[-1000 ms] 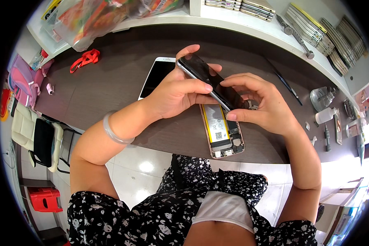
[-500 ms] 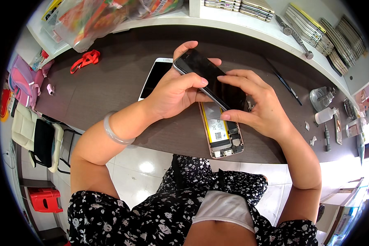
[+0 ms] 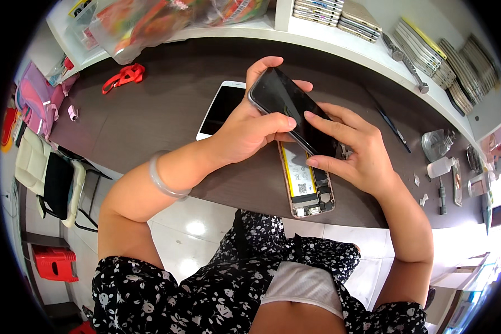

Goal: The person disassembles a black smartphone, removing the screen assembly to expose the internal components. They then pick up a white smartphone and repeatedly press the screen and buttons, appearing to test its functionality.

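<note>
A dark-screened phone (image 3: 286, 103) is held tilted above the table, its screen facing up. My left hand (image 3: 249, 129) wraps its far left part, the thumb lying along the near edge and fingertips showing past the far edge. With thumb and fingers, my right hand (image 3: 362, 147) grips the near right end, one fingertip resting on the glass. Beneath lies an opened phone housing (image 3: 324, 195), its battery and inner parts exposed; its upper part is hidden by the held phone and my hands. A white-framed phone (image 3: 210, 129) lies flat beside my left hand, partly covered by it.
Thin dark tweezers (image 3: 392, 125) lie right of my hands. Farther right are a glass jar (image 3: 435, 146), a white bottle (image 3: 441, 168) and a small screwdriver (image 3: 442, 197). A red strap (image 3: 125, 77) lies at far left. Stacked phones (image 3: 359, 21) fill the white shelf behind.
The whole view has shifted slightly, so the table and things sit a bit farther right and lower. Both hands keep their hold on the dark phone.
</note>
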Demonstrator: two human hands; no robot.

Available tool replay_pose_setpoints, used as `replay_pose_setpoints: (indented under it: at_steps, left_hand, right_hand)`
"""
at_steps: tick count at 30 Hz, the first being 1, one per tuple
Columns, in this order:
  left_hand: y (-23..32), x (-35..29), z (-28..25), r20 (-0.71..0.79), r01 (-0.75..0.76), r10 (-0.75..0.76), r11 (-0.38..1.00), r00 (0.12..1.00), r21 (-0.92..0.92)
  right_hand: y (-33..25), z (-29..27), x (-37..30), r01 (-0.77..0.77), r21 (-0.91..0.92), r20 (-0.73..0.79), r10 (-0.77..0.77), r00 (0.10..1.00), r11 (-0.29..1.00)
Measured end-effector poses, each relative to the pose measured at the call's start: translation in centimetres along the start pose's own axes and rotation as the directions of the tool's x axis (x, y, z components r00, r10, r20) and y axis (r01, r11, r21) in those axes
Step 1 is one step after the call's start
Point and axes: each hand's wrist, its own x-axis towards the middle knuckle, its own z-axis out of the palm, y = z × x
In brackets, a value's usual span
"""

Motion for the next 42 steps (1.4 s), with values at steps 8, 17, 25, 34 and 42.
replay_pose_setpoints:
  at_steps: [8,17,25,34,42]
  left_hand:
    - [-0.6,0.0,-0.1,0.06,-0.126,0.125,0.992,0.99,0.029]
    - [0.7,-0.1,1.0,-0.05,-0.027,0.028,1.0,0.998,0.007]
    - [-0.1,-0.2,0.6,-0.019,-0.095,0.101,0.977,0.995,0.193]
    - [0.1,-0.2,0.5,0.003,-0.112,0.113,0.981,0.994,0.16]
    - [0.5,-0.3,1.3,-0.015,-0.14,0.141,0.987,0.99,0.076]
  right_hand:
    - [-0.5,-0.3,0.1,0.023,-0.053,-0.011,-0.024,1.0,0.998]
    - [0.6,-1.6,0.7,0.071,-0.339,-0.102,-0.112,0.988,0.938]
    - [0.3,-1.4,0.7,0.109,-0.401,-0.117,-0.168,0.979,0.91]
    - [0.0,-1.3,0.7,0.188,-0.493,-0.105,-0.272,0.956,0.85]
    - [-0.3,-1.6,1.0,0.203,-0.518,-0.083,-0.285,0.955,0.831]
